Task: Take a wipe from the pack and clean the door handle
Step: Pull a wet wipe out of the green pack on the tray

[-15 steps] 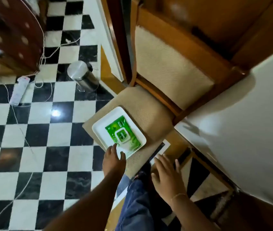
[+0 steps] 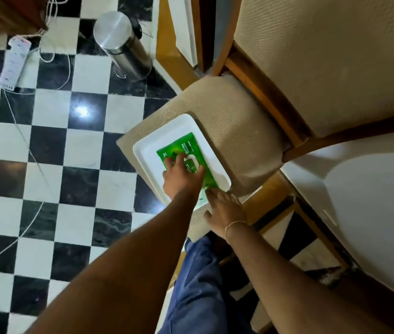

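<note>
A green wipe pack with a white flap lid lies in a white tray on the beige seat of a chair. My left hand lies flat on top of the pack, fingers spread, thumb by the lid. My right hand rests at the tray's near corner, fingers stretched out and touching the near end of the pack. No wipe is out of the pack. No door handle shows in this view.
A steel pedal bin stands on the black and white tiled floor beyond the chair, beside a wooden door frame. A white power strip and its cables lie at the far left. A white wall runs along the right.
My left hand moved from the tray's near edge onto the pack. My right hand came forward from beside the seat to the pack's near end. The view shifted closer.
</note>
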### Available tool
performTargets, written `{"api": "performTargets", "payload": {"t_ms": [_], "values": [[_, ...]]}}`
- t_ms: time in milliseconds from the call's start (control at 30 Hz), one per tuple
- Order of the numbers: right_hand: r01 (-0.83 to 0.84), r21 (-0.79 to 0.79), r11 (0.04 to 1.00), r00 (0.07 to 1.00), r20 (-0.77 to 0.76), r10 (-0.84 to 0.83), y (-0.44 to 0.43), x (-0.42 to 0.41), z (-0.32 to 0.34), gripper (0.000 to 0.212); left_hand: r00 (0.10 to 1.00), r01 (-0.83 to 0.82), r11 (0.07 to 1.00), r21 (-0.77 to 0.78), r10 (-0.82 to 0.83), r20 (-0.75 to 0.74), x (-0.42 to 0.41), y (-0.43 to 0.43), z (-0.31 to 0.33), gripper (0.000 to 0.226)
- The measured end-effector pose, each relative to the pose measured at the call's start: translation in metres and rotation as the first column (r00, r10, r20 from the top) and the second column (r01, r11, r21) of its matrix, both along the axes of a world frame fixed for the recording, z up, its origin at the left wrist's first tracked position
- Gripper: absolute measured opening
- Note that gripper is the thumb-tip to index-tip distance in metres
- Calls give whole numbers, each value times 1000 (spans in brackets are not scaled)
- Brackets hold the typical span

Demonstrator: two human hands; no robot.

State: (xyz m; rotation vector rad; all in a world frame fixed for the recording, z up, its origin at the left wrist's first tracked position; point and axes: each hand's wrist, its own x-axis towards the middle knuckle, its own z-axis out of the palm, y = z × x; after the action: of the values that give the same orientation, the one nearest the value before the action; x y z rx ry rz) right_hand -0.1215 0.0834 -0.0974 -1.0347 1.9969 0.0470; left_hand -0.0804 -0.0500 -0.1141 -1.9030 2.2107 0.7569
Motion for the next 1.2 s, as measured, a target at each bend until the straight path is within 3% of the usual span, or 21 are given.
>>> {"api": "performTargets", "payload": {"t_ms": [267, 433, 533, 633, 867, 967, 1100, 1200], "values": [[51, -16, 999, 999, -5, -51, -9, -5, 7, 72, 980, -8, 999, 44, 16, -197, 9, -7, 8, 55], [198, -82, 977, 976, -78, -205, -29, -10, 14, 28, 927, -71, 984, 164, 126, -353, 39, -8, 12, 55], [240, -185, 953, 956, -128, -265, -48, -15, 13, 26, 916, -30, 980, 196, 105, -387, 52, -10, 9, 56], [246, -271, 930, 951, -119, -286, -66, -19, 7, 27, 919, -45, 980, 192, 116, -377, 58, -9, 6, 62], [215, -276, 937, 946, -180, -270, -73, -29, -4, 17, 936, 20, 973, 231, 63, -347, 49, 0, 1, 83], [120, -289, 950, 960, -210, -185, -79, -30, 1, 29, 934, 19, 970, 244, 70, -351, 45, 3, 1, 83], [144, -248, 958, 966, -174, -191, -82, -36, 4, 21, 943, 32, 975, 222, 45, -330, 38, 0, 0, 87], [134, -306, 942, 973, -139, -184, -82, -38, 8, 18, 946, 22, 979, 204, 45, -320, 33, 2, 2, 87]]}}
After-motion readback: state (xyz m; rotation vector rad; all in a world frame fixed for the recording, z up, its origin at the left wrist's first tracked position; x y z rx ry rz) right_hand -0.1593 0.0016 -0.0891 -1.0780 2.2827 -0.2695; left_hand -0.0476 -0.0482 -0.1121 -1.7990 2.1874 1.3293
